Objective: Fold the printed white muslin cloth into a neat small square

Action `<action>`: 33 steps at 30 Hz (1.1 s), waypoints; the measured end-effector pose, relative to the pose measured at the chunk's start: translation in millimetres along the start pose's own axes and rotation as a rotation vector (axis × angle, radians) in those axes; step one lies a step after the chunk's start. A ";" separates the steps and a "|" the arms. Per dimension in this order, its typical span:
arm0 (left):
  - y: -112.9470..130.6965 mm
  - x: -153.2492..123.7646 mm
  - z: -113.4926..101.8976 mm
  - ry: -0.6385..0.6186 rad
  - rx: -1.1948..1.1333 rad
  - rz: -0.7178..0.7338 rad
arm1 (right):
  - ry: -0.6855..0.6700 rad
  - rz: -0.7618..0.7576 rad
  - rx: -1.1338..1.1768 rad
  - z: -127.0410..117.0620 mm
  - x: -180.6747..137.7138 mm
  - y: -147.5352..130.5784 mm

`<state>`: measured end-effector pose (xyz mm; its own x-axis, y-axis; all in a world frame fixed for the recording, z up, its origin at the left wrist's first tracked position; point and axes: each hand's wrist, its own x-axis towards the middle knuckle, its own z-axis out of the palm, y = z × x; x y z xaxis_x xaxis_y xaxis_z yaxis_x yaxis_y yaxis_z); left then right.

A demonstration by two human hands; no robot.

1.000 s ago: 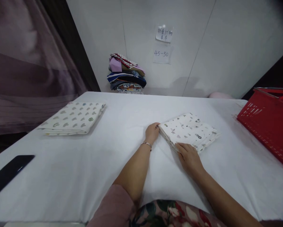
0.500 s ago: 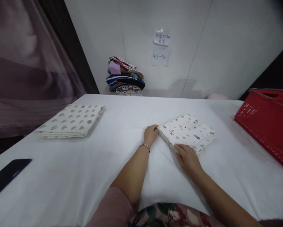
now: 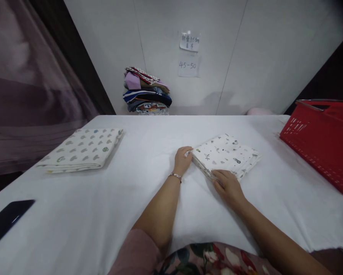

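A folded white cloth with small dark prints lies on the white-covered table right of centre. My left hand, with a bracelet on its wrist, pinches the cloth's near left corner. My right hand grips the cloth's front edge, thumb on top and fingers curled at the layers. Both hands are closed on the cloth.
A second folded cloth with grey and green prints lies at the left. A red plastic basket stands at the right edge. A stack of coloured fabrics sits by the wall under two paper notes. A dark flat object lies at the near left.
My hands and the printed cloth have kept their pose. Only the camera view has shifted slightly, so everything sits a little further left.
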<state>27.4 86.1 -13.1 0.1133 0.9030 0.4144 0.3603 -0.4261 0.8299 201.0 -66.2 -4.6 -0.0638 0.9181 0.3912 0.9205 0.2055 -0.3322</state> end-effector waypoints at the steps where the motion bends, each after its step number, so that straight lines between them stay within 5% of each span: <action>1: 2.0 -0.7 -0.1 0.020 -0.003 0.078 | 0.003 0.029 0.038 -1.9 1.1 -0.7; 5: 10.0 -4.9 0.5 0.008 0.002 0.327 | -0.007 0.136 0.186 -8.9 4.7 -1.4; 9: 17.5 -12.4 0.8 -0.078 0.020 0.409 | -0.022 0.221 0.279 -10.9 6.8 1.6; 20: 35.6 -43.1 -3.9 -0.172 0.139 0.392 | -0.020 0.247 0.394 -16.9 9.4 3.7; 33: 25.7 -49.7 9.1 -0.167 0.182 0.433 | -0.094 0.300 0.418 -23.6 17.6 1.6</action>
<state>39.4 30.8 -15.8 0.4302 0.6479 0.6286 0.4014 -0.7610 0.5096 210.4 -57.7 22.0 0.1272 0.9799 0.1538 0.6722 0.0288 -0.7398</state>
